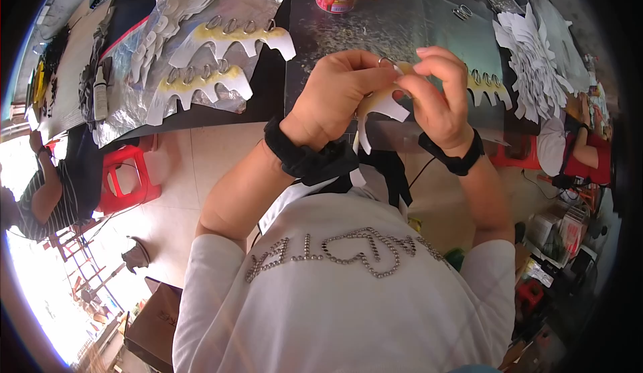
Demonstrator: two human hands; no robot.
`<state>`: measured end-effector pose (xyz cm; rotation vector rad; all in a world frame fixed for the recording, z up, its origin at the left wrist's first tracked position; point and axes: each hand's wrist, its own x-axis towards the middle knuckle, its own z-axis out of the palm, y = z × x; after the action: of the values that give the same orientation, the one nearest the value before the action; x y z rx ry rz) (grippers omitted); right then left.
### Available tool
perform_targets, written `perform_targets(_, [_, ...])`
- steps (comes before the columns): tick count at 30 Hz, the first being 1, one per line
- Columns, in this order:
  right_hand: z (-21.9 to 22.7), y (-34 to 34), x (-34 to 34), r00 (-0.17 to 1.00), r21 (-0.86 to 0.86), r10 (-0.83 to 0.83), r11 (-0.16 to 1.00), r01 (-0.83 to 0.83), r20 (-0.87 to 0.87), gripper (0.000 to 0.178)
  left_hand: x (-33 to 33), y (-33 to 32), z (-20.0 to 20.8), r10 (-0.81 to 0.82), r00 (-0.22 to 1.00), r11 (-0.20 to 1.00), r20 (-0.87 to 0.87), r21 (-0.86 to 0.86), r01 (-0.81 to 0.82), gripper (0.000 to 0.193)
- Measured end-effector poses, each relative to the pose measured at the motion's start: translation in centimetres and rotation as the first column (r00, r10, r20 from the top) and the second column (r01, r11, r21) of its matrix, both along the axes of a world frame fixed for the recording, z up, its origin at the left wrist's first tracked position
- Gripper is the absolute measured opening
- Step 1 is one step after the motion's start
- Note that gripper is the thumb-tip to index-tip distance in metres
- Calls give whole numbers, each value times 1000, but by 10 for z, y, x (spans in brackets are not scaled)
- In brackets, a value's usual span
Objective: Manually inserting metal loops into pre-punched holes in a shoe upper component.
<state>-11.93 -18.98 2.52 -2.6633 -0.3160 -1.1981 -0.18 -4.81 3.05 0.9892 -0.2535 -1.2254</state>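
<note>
White paper (386,107) is hanging beneath the left hand (335,91), which is pinching it, probably for steadiness, beside the right hand (441,98), whose grip is unclear.

Black table (273,85): plastic sheet (124,119) at left, red tub (333,0), white cutouts (536,58) heaped right.
</note>
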Motion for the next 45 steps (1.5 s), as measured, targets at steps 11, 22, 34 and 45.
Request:
perform_targets(11, [29, 18, -1, 951, 555, 54, 821, 131, -304, 23, -11, 7, 12, 189, 720, 967, 668, 0, -254, 10])
perform_targets(22, [13, 34, 1, 980, 869, 116, 488, 83, -159, 13, -9, 5, 11, 248, 968, 964, 44, -106, -242, 11])
perform_targets(34, [24, 24, 8, 981, 357, -156, 915, 188, -118, 41, -16, 1, 4, 346, 789, 933, 507, -96, -347, 11])
perform_targets(45, [0, 42, -1, 997, 901, 24, 431, 56, -73, 34, -19, 4, 12, 361, 874, 933, 326, -132, -336, 10])
